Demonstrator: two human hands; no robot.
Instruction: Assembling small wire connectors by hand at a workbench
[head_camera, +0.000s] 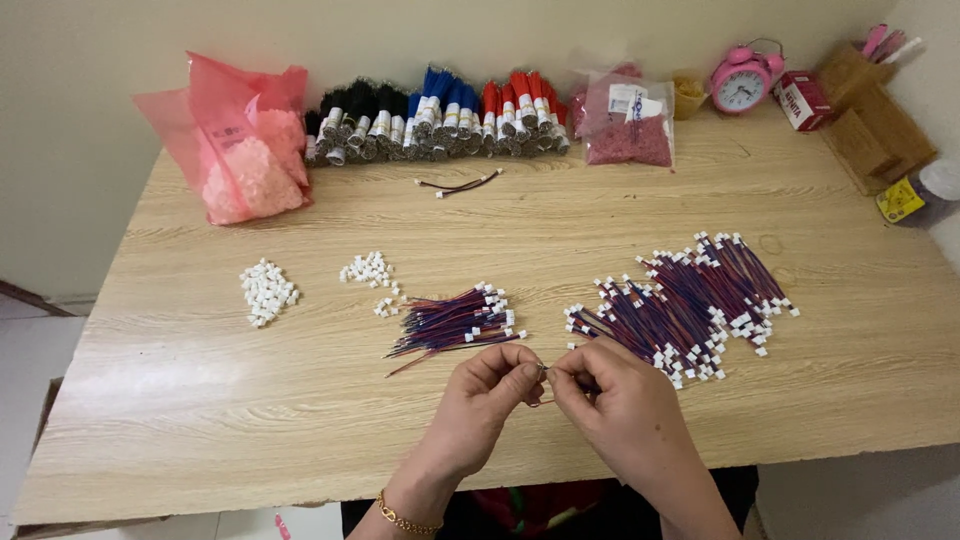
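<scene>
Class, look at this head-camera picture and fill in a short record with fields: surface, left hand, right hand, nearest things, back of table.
Surface: light wooden table
Left hand: pinches a small wire piece with the right hand
Right hand: fingertips meet the left hand's
Nearest things: small wire bundle; large wire pile; two heaps of white connectors
Back of table: pink bag, row of wire rolls, pink alarm clock
</scene>
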